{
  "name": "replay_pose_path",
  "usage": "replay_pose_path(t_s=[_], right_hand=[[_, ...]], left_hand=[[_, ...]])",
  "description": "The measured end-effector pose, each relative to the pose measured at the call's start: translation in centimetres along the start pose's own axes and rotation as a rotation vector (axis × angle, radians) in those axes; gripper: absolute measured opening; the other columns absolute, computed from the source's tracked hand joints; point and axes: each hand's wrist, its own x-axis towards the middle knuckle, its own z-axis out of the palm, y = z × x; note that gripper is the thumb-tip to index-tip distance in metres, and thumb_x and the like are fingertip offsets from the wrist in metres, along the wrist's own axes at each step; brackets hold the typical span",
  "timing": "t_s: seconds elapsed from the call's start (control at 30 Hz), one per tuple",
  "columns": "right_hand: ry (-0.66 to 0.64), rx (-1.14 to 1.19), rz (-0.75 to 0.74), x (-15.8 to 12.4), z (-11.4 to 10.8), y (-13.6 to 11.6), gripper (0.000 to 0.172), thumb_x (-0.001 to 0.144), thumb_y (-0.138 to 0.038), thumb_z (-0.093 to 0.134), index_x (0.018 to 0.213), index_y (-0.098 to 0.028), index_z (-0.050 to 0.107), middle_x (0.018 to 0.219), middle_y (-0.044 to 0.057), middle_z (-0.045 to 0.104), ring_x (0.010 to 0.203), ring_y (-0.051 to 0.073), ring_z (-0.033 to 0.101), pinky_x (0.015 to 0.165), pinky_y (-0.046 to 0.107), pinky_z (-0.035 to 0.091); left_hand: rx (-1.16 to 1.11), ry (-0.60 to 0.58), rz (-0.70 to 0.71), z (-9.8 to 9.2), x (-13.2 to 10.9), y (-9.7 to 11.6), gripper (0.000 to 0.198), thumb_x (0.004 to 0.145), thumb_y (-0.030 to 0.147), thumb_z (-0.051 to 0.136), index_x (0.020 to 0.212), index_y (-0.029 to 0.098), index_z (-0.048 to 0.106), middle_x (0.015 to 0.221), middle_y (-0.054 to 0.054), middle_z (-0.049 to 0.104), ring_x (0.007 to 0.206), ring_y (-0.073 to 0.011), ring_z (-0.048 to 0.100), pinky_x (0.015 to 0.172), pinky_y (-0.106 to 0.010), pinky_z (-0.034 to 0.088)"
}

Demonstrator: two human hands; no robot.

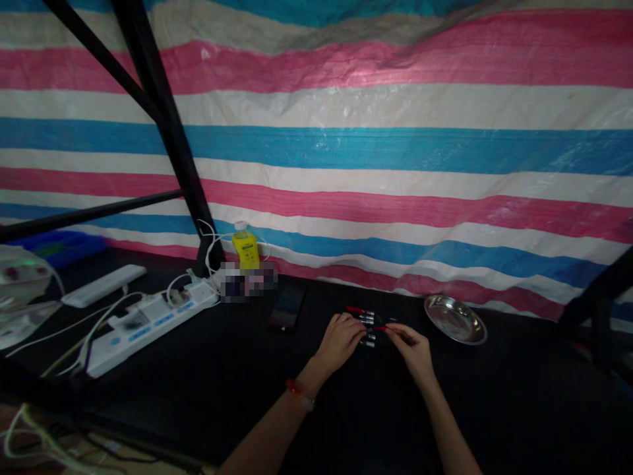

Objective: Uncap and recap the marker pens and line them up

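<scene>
On the black table, several small pen-like pieces (367, 313) with red or dark bodies and silvery ends lie in a short column. My left hand (341, 340) rests over the left side of these pieces, fingers bent and close together; what lies under them is hidden. Thumb and fingers of my right hand (408, 344) pinch a thin red piece (380, 328), whose left end reaches close to my left fingertips. Whether my left fingers grip its dark tip cannot be made out. A red and orange bracelet is on my left wrist.
A round metal dish (455, 320) sits to the right. Left of my hands lies a dark phone (287, 307). Farther left are a yellow bottle (246, 247), a white power strip (153, 323) with cables, and a blue tray (74, 247). Striped sheeting (370, 152) hangs behind, beside black frame bars.
</scene>
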Motion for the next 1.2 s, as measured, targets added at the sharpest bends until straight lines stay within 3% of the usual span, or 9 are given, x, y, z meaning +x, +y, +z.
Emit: replay_pose_path(t_s=[0.43, 0.63, 0.9, 1.2], right_hand=[[-0.001, -0.146, -0.126, -0.5, 0.2, -0.5, 0.026, 0.067, -0.043, 0.068, 0.080, -0.021, 0.073, 0.066, 0.004, 0.063, 0.059, 0.015, 0.054, 0.057, 0.028, 0.045], [-0.042, -0.236, -0.180, -1.0, 1.2, -0.2, 0.024, 0.070, -0.042, 0.066, 0.083, -0.022, 0.073, 0.068, 0.004, 0.061, 0.062, 0.015, 0.055, 0.060, 0.029, 0.047], [-0.035, -0.142, -0.130, -1.2, 2.0, 0.3, 0.028, 0.070, -0.042, 0.067, 0.085, -0.019, 0.071, 0.080, 0.007, 0.067, 0.073, 0.019, 0.062, 0.069, 0.034, 0.051], [-0.002, -0.028, -0.027, -1.8, 3.5, 0.1, 0.040, 0.069, -0.041, 0.067, 0.101, -0.017, 0.064, 0.081, 0.006, 0.069, 0.074, 0.019, 0.062, 0.071, 0.033, 0.050]], left_hand=[[0.002, -0.006, 0.008, 0.2, 0.0, -0.1, 0.016, 0.090, 0.023, 0.047, 0.097, 0.023, 0.061, 0.096, 0.000, 0.066, 0.094, -0.0164, 0.051, 0.083, -0.033, 0.034], [0.020, 0.003, 0.026, 0.3, 0.0, -0.2, 0.015, 0.090, 0.024, 0.047, 0.095, 0.022, 0.061, 0.093, -0.001, 0.066, 0.093, -0.0163, 0.051, 0.082, -0.032, 0.034], [0.043, 0.018, 0.034, 0.3, 0.0, -0.3, 0.016, 0.090, 0.025, 0.046, 0.096, 0.021, 0.061, 0.094, -0.001, 0.066, 0.092, -0.0158, 0.052, 0.082, -0.032, 0.035], [0.047, 0.003, 0.056, 0.2, 0.1, 0.3, 0.017, 0.091, 0.024, 0.045, 0.094, 0.021, 0.061, 0.094, -0.001, 0.066, 0.091, -0.0157, 0.052, 0.081, -0.032, 0.034]])
